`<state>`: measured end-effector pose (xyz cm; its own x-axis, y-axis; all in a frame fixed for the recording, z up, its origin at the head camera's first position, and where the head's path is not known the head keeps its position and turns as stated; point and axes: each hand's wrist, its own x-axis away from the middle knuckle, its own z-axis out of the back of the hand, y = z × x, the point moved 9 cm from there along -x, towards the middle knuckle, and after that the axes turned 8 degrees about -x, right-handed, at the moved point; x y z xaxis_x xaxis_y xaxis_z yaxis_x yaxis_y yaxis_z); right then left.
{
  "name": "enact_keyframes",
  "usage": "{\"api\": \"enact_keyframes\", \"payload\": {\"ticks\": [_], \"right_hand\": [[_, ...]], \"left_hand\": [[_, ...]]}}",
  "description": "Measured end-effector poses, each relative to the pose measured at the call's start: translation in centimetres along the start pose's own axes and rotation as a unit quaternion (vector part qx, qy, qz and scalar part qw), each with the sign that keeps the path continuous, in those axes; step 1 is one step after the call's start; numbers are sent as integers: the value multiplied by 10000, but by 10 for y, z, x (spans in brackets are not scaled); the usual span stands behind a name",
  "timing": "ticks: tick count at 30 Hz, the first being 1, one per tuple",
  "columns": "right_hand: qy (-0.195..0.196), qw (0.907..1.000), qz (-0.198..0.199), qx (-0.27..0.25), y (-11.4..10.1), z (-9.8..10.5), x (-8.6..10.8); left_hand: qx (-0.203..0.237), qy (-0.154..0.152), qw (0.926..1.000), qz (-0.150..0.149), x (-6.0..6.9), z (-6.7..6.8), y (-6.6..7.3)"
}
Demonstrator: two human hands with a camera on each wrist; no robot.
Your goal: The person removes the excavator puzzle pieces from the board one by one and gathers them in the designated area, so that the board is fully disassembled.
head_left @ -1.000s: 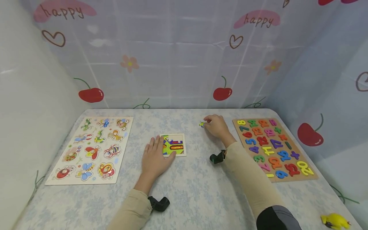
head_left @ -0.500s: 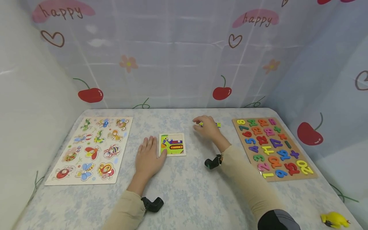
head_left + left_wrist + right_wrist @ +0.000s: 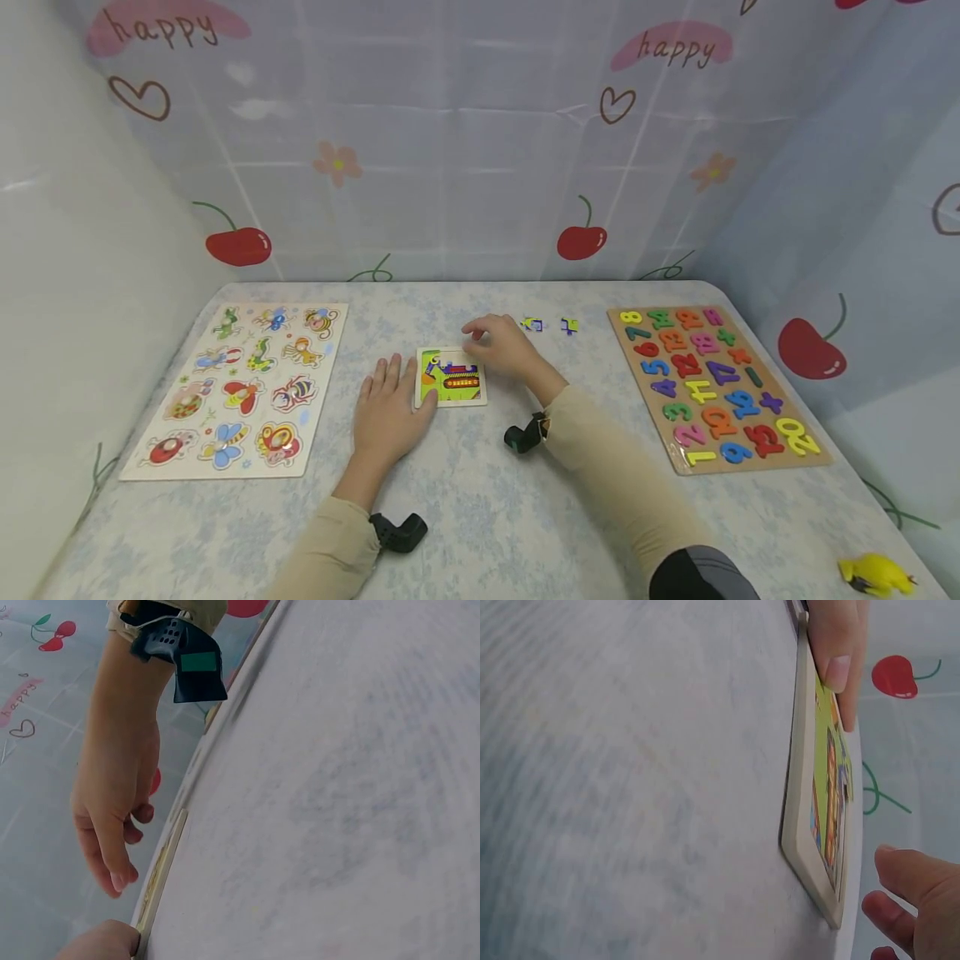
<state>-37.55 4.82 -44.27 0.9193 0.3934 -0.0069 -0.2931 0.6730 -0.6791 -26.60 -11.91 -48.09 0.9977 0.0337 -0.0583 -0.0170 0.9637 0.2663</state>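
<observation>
Small framed puzzle [image 3: 459, 383] lies flat mid-table, vehicle picture on it, pale patch along its far side looking unfilled. Left hand [image 3: 390, 412] rests at its left edge, fingers straight and close together, thumb spread onto the near left corner; likely there so the frame doesn't slide. Right hand [image 3: 502, 346] hovers over the far right corner, fingers loosely bent; the right wrist view shows fingertips apart, no piece visible between them. Two loose pieces [image 3: 570, 326] sit on the table [image 3: 480, 517], far and right of the puzzle, apart from each other, probably put there to stay within reach. Insect board [image 3: 285, 473] on the left, number board [image 3: 757, 465] on the right, both well apart from the puzzle, seemingly kept aside to leave working room. Yellow toy [image 3: 877, 577] at the near right. Black wrist camera [image 3: 400, 533] on the left wrist, another on the right. Writing: "happy" twice on the backdrop [image 3: 465, 125], up high; coloured numerals and signs on the number board, including 8, 7, 5 and 20. No brand readable.
</observation>
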Motion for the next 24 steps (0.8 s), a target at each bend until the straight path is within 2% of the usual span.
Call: {"api": "enact_keyframes", "payload": {"ticks": [11,18,24], "right_hand": [[-629,9957,383,568,-32,-32,-7],[-723,9926,581,786,-42,-37,-7],[-752,9931,440,785,-42,-40,-9]], "left_hand": [[-23,-5,10000,-40,-1,0,0],[-33,-11,10000,-26,-1,0,0],[-11,-4,10000,-35,-1,1,0]]}}
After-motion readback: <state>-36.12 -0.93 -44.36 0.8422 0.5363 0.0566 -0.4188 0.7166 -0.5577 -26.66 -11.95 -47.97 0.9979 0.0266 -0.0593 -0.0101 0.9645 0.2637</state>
